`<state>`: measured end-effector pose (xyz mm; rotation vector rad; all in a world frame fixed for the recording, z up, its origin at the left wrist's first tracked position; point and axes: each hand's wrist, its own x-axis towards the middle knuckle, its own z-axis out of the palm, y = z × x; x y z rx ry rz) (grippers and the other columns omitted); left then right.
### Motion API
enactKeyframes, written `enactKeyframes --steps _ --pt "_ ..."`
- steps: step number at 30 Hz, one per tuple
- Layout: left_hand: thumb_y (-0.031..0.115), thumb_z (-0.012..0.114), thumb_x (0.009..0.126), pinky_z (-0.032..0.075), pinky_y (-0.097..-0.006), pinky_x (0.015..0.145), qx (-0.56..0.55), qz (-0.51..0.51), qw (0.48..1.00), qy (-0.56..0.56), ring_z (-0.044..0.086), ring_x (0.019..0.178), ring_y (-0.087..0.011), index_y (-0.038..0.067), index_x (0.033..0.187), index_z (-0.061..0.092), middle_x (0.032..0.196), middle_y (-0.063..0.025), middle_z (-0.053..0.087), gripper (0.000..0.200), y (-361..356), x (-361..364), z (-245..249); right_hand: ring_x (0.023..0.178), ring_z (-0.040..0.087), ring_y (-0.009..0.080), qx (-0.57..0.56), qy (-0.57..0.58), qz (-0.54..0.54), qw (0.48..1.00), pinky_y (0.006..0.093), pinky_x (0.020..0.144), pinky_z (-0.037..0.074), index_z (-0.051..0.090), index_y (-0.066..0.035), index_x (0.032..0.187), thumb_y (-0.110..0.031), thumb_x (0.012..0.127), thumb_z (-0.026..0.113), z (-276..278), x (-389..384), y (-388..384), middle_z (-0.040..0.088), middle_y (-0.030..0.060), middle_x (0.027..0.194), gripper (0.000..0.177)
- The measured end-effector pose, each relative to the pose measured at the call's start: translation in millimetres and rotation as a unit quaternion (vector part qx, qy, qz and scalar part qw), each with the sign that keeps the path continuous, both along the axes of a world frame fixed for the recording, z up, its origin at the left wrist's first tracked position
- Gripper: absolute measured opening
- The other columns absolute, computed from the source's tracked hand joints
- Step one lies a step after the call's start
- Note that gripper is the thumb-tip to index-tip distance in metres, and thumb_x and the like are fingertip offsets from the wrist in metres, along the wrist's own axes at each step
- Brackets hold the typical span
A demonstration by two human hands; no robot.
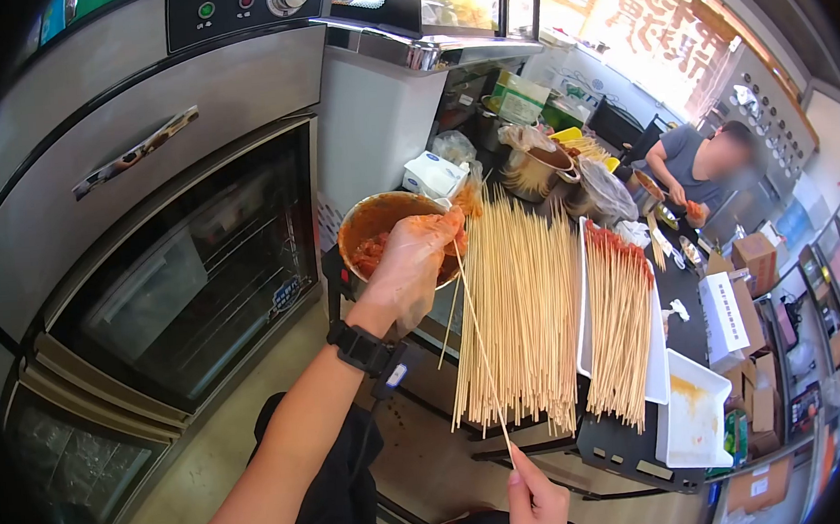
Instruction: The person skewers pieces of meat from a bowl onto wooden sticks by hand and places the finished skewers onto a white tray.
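Note:
My left hand (410, 260), in a clear plastic glove smeared orange, is closed at the upper end of a bamboo skewer (485, 355), over a metal pot (348, 230). Red marinated meat (371, 253) lies in that pot; whether a piece is between my fingers is hidden. My bare right hand (539, 505) pinches the skewer's lower end. To the right of the pot spreads a thick pile of bare bamboo skewers (517, 323). Beyond it, skewers tipped with red meat (622, 316) lie in a white tray (659, 382).
A second white tray (695, 428) has orange stains. Pots (540, 171) and plastic bags stand at the back. Across the table a co-worker (691, 160) handles red meat. A metal cabinet (176, 250) fills the left; cardboard boxes (756, 263) stand at right.

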<state>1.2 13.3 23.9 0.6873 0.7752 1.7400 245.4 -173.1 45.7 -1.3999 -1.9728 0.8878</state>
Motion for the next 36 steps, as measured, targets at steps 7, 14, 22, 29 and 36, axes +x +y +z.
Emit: enactKeyframes --steps 7,14,22,29,36 --pt "0.022 0.057 0.088 0.039 -0.0202 0.058 -0.003 0.031 1.0 -0.002 0.048 0.062 -0.0068 0.004 0.077 0.057 0.069 0.0012 0.054 0.021 -1.7 6.7 3.2 0.058 0.054 0.0193 0.083 0.022 0.014 0.996 0.0279 0.056 0.044 0.056 0.0 0.113 -0.003 0.087 0.048 -5.4 -8.1 2.4 0.058 0.021 0.077 0.028" --pt "0.019 0.055 0.089 0.04 -0.0174 0.055 -0.012 0.088 0.994 0.07 0.049 0.062 -0.0046 0.005 0.081 0.059 0.07 0.0018 0.055 0.016 3.7 1.5 -3.1 0.053 0.053 0.032 0.187 0.006 0.045 0.981 0.0331 0.051 0.042 0.055 -0.001 0.114 0.0 0.084 0.049 -17.0 -18.9 3.1 0.052 0.0214 0.066 0.031" --pt "0.019 0.057 0.087 0.037 -0.0193 0.056 0.005 0.116 0.993 0.023 0.047 0.059 -0.0048 0.002 0.074 0.059 0.066 0.002 0.055 0.022 7.6 4.4 -3.0 0.052 0.053 0.0329 0.222 -0.005 0.042 0.974 0.0349 0.049 0.042 0.053 0.0 0.116 0.002 0.081 0.05 -27.8 -30.1 2.1 0.051 0.0198 0.061 0.035" --pt "0.019 0.057 0.087 0.036 -0.0196 0.054 -0.036 0.12 0.991 0.049 0.046 0.058 -0.0051 0.002 0.072 0.059 0.065 0.0014 0.055 0.022 16.5 -0.2 -12.4 0.054 0.054 0.0329 0.258 0.011 0.074 0.963 0.0347 0.05 0.043 0.052 0.002 0.117 0.003 0.079 0.05 -33.6 -45.9 1.5 0.053 0.0186 0.064 0.038" --pt "0.019 0.053 0.089 0.037 -0.0204 0.05 -0.014 0.113 0.993 0.037 0.045 0.055 -0.0061 0.006 0.072 0.057 0.062 0.002 0.051 0.021 2.2 2.8 3.0 0.066 0.062 0.0311 0.177 0.062 0.054 0.981 0.0299 0.056 0.046 0.054 0.004 0.111 -0.003 0.086 0.049 -37.5 -48.2 7.1 0.06 0.0231 0.081 0.026"
